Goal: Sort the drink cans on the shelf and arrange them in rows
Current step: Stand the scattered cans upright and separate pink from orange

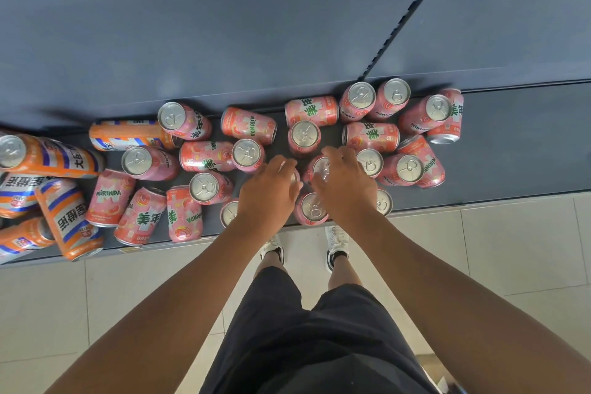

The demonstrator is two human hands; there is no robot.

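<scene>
Blue-grey metal shelf (pixel 511 144) holds jumbled pink aluminium drink cans (pixel 249 125), and near its front edge the left hand (pixel 268 190) and right hand (pixel 345 184) each curl fingers over one standing upright directly beneath.

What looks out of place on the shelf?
No rows yet. Many pink cans lie on their sides among upright ones across the shelf, pointing every way. Orange cans are heaped at its left end, tipped and leaning on each other. No spill or dents visible.
</scene>
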